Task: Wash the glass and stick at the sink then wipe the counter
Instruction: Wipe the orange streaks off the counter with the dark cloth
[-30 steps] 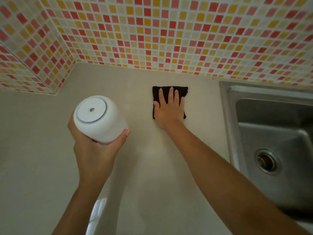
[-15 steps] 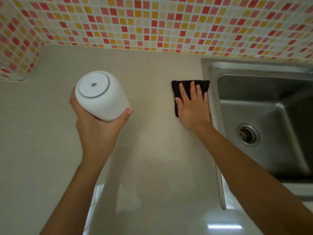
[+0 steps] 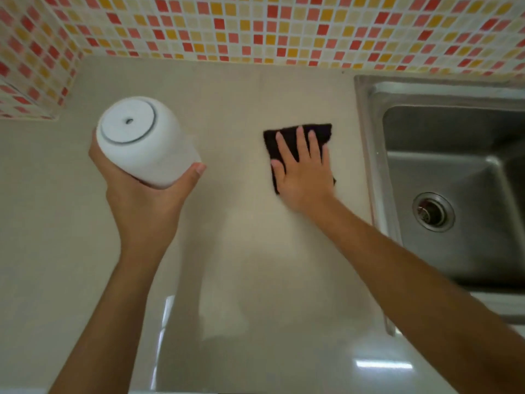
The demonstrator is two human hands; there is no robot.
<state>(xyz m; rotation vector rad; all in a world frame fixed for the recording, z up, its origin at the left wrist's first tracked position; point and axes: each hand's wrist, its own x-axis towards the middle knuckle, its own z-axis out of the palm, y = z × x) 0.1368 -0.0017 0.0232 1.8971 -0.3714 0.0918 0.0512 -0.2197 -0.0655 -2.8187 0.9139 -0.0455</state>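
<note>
1. Since half a second ago the right hand [image 3: 305, 169] and the black cloth [image 3: 295, 137] under it have slid away from the sink [image 3: 369, 143] toward the middle of the frame; a second ago the cloth lay further left again, so the strokes run side to side.
2. Right hand: flat, fingers spread, palm pressing the cloth onto the bench [image 3: 241, 251]; it is not gripping, only bearing down.
3. Left hand [image 3: 147, 200]: wrapped round a white container [image 3: 142, 140] at centre left, held up off the bench, apparently to clear the surface.
4. Neither glass nor stick is in view, so washing looks done and wiping is the step in hand.
5. To wipe well, keep the whole palm on the cloth so it does not bunch or slip out.
6. Overlap each pass, and work from the tiled wall [image 3: 255, 27] at the top toward the lower edge.
7. Cover the patch under the raised container before setting it down.
8. Finish along the sink rim, pushing any drips into the basin.
</note>
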